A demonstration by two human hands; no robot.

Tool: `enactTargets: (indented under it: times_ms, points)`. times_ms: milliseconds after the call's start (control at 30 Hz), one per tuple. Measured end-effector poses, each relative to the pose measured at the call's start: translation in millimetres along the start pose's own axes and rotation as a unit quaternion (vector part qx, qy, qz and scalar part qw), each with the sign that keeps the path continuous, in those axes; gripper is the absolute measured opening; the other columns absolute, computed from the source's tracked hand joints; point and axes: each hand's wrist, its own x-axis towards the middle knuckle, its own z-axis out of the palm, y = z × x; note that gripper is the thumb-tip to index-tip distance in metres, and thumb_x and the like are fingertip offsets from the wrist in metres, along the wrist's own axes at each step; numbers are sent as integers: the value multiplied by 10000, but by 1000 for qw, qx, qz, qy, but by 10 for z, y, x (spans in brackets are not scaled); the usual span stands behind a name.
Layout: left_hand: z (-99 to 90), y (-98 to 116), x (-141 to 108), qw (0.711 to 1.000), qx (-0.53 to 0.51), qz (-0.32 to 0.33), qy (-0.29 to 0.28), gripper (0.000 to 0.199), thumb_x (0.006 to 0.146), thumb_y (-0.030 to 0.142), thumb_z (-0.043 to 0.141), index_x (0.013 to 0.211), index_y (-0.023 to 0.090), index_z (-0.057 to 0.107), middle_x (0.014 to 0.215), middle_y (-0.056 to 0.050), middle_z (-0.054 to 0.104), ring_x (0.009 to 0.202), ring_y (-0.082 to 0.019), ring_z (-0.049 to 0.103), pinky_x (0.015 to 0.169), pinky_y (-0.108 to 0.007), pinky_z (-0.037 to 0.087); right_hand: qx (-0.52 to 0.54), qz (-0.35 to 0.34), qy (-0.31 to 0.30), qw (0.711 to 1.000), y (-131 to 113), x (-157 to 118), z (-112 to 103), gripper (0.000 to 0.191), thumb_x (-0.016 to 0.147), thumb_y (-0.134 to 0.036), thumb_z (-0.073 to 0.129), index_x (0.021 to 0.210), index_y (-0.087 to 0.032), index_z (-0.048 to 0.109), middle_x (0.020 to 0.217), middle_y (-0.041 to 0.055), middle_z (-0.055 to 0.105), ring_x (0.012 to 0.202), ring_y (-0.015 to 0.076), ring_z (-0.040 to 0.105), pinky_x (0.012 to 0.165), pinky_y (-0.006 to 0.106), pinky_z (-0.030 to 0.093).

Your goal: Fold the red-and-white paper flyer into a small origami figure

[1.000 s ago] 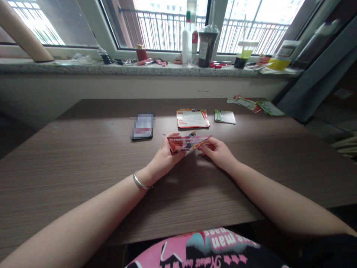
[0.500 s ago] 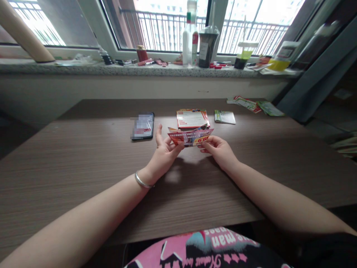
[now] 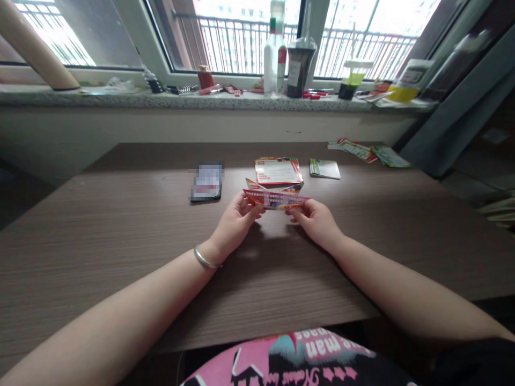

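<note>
Between both hands is a folded, brightly printed paper leaflet (image 3: 277, 200), its folds partly spread in a V and held just above the table. My left hand (image 3: 237, 217) pinches the leaflet's left end, thumb on the near face. At the right end my right hand (image 3: 316, 219) grips it the same way, fingers curled behind. Right beyond the leaflet lies a white printed card with a red border (image 3: 278, 171), perhaps the top of a stack; its near edge is close behind the leaflet. To the left rests a smartphone (image 3: 206, 182), screen up and blurred.
A small pile of green-edged cards (image 3: 324, 169) lies right of the red-bordered card. Loose colourful leaflets (image 3: 358, 150) sit at the table's far right corner. Along the windowsill (image 3: 241, 103) stand bottles, a dark lidded cup (image 3: 296, 69) and small clutter.
The leaflet's folds have shifted; its near panel is tipped lower and the back panel shows more. My left index finger, raised before, has come down onto the leaflet.
</note>
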Motion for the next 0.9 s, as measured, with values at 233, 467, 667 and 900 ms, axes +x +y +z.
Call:
enactTargets:
  times_ms: [233, 467, 667, 900]
  points:
    - [-20, -44, 33, 999, -32, -14, 2, 373, 788, 402, 722, 1058, 165, 622, 1127, -86, 678, 987, -184, 624, 838, -281, 501, 30, -31, -10, 999, -6, 12, -3, 202, 786, -345, 669, 918, -194, 646, 887, 57, 728, 802, 193, 667, 764, 357, 519]
    - [3, -11, 16, 999, 29, -29, -14, 437, 808, 471, 684, 1112, 163, 626, 1095, -88, 687, 866, -169, 637, 785, -292, 513, 136, 27, 42, 989, -43, 29, 8, 401, 669, -398, 772, 931, -234, 517, 734, -9, 694, 695, 166, 660, 632, 294, 500]
    - [-16, 3, -6, 996, 85, -19, -18, 426, 826, 538, 628, 1006, 152, 642, 938, -64, 689, 792, -157, 623, 749, -280, 502, 105, 47, 31, 993, -58, 45, -20, 350, 665, -454, 752, 848, -199, 596, 774, 29, 694, 668, 150, 608, 562, 266, 449]
    - [-23, -6, 4, 996, 92, -4, -6, 361, 841, 497, 625, 964, 158, 630, 905, -44, 675, 770, -143, 603, 744, -265, 495, 91, 19, 17, 995, -90, 11, -13, 378, 671, -523, 747, 838, -204, 631, 792, 31, 694, 653, 142, 574, 568, 269, 443]
